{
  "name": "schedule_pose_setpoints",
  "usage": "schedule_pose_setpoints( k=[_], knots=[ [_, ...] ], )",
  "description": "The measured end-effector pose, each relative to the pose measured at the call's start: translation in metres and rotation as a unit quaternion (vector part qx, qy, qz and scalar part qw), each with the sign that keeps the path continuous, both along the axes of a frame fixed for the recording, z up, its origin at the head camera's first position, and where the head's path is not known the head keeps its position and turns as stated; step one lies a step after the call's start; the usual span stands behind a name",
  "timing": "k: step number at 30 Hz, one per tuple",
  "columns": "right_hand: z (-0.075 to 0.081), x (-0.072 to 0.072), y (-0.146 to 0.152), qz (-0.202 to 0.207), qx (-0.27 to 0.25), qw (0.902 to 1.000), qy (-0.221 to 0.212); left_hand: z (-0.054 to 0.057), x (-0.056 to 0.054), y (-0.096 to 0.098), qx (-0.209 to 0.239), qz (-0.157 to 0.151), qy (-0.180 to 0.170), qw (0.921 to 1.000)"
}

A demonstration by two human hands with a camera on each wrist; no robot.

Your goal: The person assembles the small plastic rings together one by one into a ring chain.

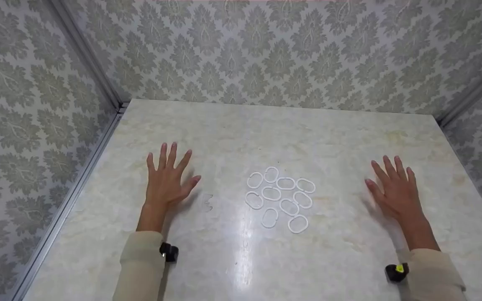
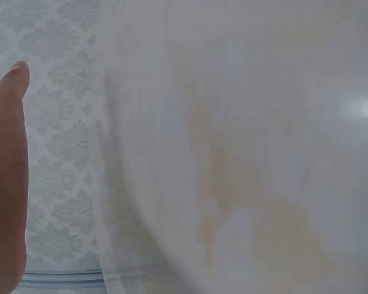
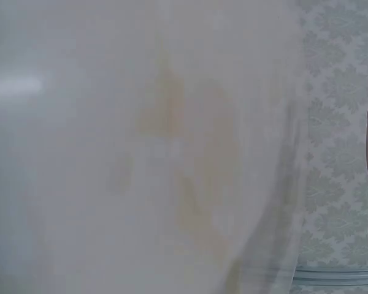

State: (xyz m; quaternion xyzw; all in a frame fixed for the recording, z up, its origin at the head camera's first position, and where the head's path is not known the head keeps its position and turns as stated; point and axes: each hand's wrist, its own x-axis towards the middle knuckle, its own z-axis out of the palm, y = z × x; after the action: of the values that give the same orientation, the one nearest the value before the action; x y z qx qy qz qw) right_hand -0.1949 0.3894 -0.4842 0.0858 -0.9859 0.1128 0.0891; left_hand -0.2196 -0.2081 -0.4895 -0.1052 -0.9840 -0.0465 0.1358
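Note:
Several white oval rings, which look like plastic shower curtain rings, lie flat in a loose cluster near the middle of the marble-patterned table. Some of them show a small gap in the loop. To the left of the cluster, my left hand is held palm down with its fingers spread and nothing in it. On the far side, my right hand has its fingers spread too and holds nothing. Both hands are well apart from the rings. Each wrist view shows only part of a thumb at its edge, with no ring in sight.
A small, thin, clear outline shows on the table between the left hand and the rings. Patterned walls rise behind the table and at both sides. Metal rails run along the left edge. Small black cameras sit at the wrists.

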Motion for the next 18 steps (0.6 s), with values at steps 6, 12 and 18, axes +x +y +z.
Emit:
schedule_pose_setpoints(
  k=[6, 12, 18],
  knots=[
    [0.008, 0.002, -0.024, 0.023, 0.006, 0.9992, 0.033, 0.012, 0.001, 0.018, 0.014, -0.011, 0.005, 0.9998],
    [0.015, 0.007, -0.046, 0.051, -0.024, 0.9972, 0.049, 0.016, 0.008, 0.049, 0.046, -0.046, 0.023, 0.9976],
    [0.016, 0.016, -0.068, 0.056, -0.074, 0.9955, -0.018, 0.015, 0.021, 0.081, 0.098, -0.095, 0.005, 0.9907]
  ],
)
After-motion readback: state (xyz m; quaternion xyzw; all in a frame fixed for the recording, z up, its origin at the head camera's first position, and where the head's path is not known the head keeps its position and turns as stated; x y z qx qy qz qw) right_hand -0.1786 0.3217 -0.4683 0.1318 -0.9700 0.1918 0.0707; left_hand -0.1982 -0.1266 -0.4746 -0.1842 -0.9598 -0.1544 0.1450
